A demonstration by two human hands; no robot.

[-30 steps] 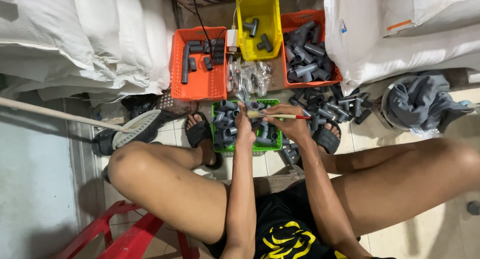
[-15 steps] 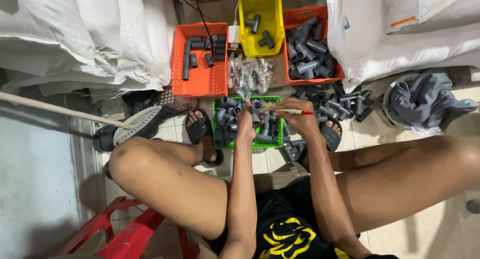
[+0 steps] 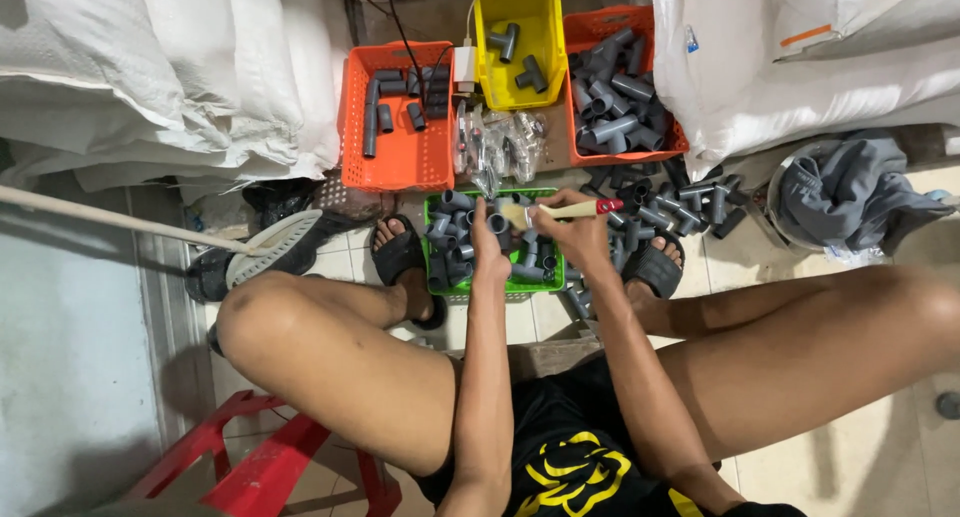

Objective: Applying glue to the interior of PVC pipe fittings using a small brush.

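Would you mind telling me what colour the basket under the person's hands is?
Green: the basket of grey pipe fittings, clearest in the head view.

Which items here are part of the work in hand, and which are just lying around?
In use: left hand holding a grey pipe fitting; right hand holding a brush; green basket.

Lying about: orange basket, yellow bin, white sacks, grey cloth.

white bulk sacks [image 3: 170,67]: stacked at upper left, soft, plain | white sack [image 3: 800,67]: upper right, bears an orange stripe marking [image 3: 812,34] and a small blue label [image 3: 691,40] near its left edge | clear plastic bags [image 3: 500,142]: crumpled, between the orange crates | screens: none
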